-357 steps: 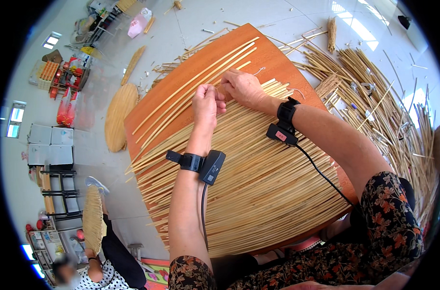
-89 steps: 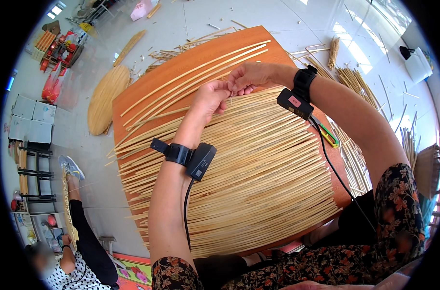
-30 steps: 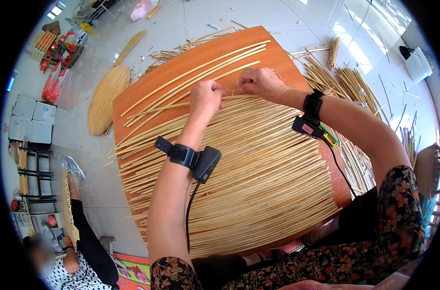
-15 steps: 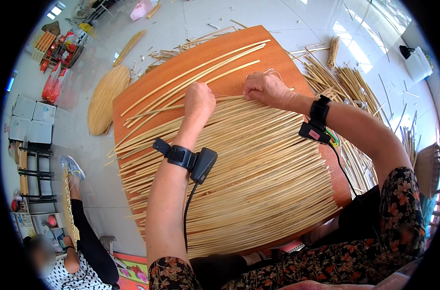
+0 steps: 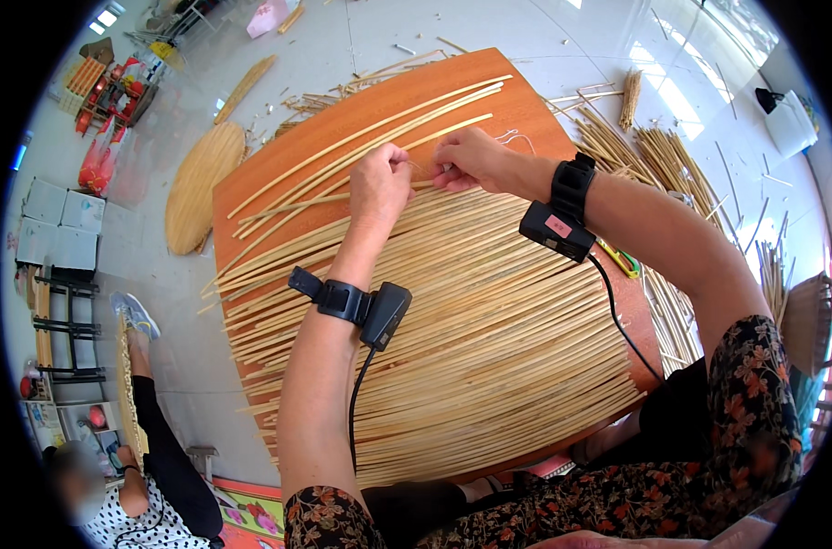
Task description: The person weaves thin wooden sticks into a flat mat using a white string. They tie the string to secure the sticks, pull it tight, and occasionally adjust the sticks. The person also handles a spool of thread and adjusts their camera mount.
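Pale reed stalks [image 5: 452,320] lie side by side in a broad mat across an orange-brown board [image 5: 297,174]. At the mat's far edge, my left hand [image 5: 382,186] is closed in a pinch, with its wrist over the stalks. Just right of it, my right hand [image 5: 469,161] has its fingers pinched together. A fine thread [image 5: 419,167] runs faintly between the two hands. Its pale loose end [image 5: 522,138] curls on the board beyond my right hand. Several separate stalks [image 5: 370,146] lie on the board past the mat.
A yellow-green utility knife [image 5: 622,260] lies by the mat's right side, partly behind my right forearm. Bundles of stalks [image 5: 654,156] cover the floor at right. An oval woven panel [image 5: 205,188] lies at left. Another person [image 5: 150,494] sits at lower left.
My right hand has moved left, close to my left hand, and the gap between them has narrowed. My left hand has turned slightly, its fingertips now showing. The utility knife has come into fuller view.
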Demonstrator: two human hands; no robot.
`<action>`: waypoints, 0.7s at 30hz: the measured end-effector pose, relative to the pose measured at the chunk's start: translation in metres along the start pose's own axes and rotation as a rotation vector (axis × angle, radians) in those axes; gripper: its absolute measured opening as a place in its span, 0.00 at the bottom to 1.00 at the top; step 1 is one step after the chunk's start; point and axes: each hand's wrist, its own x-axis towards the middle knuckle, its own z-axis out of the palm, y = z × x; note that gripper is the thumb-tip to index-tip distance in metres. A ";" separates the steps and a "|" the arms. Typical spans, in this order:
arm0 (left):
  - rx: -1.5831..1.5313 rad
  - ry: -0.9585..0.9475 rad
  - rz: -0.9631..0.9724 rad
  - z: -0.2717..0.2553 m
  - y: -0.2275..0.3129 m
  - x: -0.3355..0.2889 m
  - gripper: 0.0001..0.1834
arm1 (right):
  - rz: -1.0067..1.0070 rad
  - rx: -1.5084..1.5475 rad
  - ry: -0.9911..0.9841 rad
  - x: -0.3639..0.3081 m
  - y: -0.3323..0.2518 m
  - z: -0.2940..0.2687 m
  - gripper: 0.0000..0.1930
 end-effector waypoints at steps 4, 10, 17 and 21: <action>0.228 0.069 0.450 0.001 -0.011 0.011 0.05 | 0.007 -0.269 -0.004 0.009 -0.007 0.007 0.05; 0.298 0.022 0.588 0.002 -0.009 0.024 0.07 | 0.064 -0.319 -0.238 0.013 -0.017 -0.003 0.08; -0.147 -0.102 0.108 0.004 -0.008 0.017 0.09 | 0.087 -0.239 -0.299 0.007 -0.019 -0.014 0.06; -0.266 -0.229 -0.081 -0.002 -0.007 0.006 0.09 | 0.123 -0.171 -0.313 0.009 -0.021 -0.016 0.08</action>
